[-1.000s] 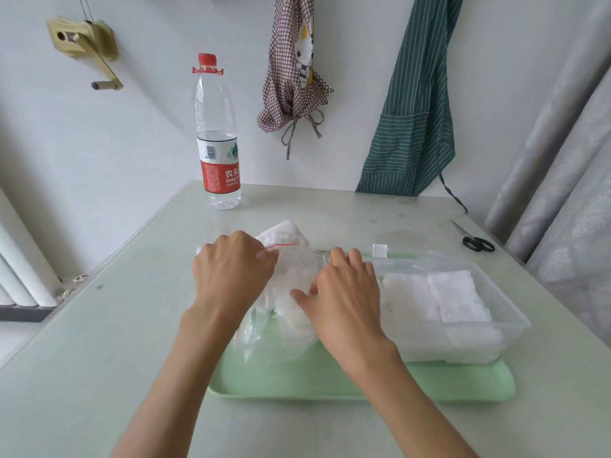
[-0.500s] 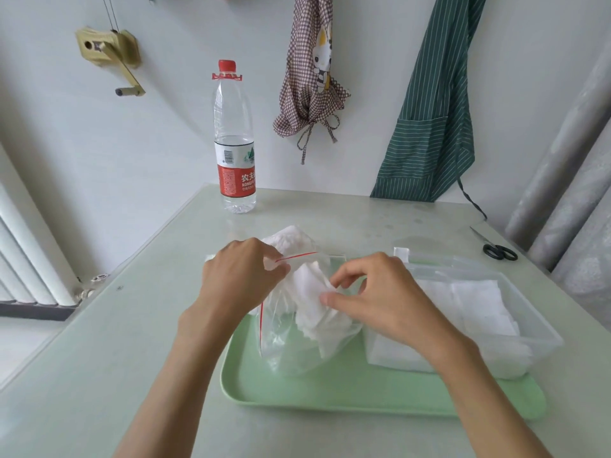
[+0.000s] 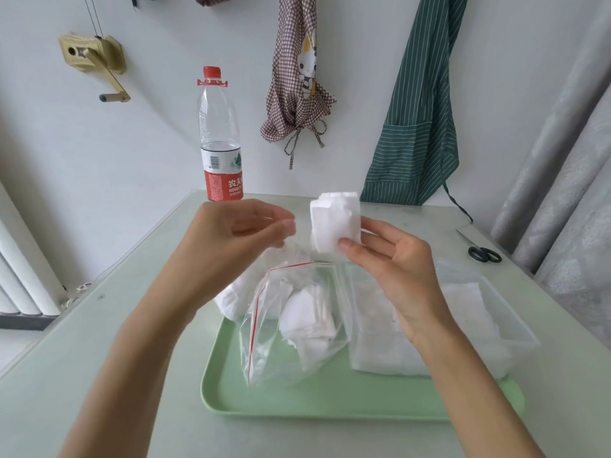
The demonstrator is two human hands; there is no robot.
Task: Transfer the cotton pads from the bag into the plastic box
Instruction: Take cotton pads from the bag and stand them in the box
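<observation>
A clear zip bag (image 3: 291,328) with a red seal line stands on the green tray (image 3: 297,401), white cotton pads still inside. My left hand (image 3: 238,239) pinches the bag's top edge and holds it up. Above the bag's mouth, my right hand (image 3: 393,269) pinches a small stack of white cotton pads (image 3: 335,223) between thumb and fingers. To the right on the tray sits the clear plastic box (image 3: 496,312), with white pads lying in it; my right wrist covers part of it.
A water bottle (image 3: 221,137) with a red label stands at the table's far edge. Black scissors (image 3: 482,251) lie at the far right. Two aprons hang on the wall behind. A radiator is at the left, curtains at the right.
My right hand has drawn a stack of pads up out of the bag. My left hand has risen with the bag's top edge.
</observation>
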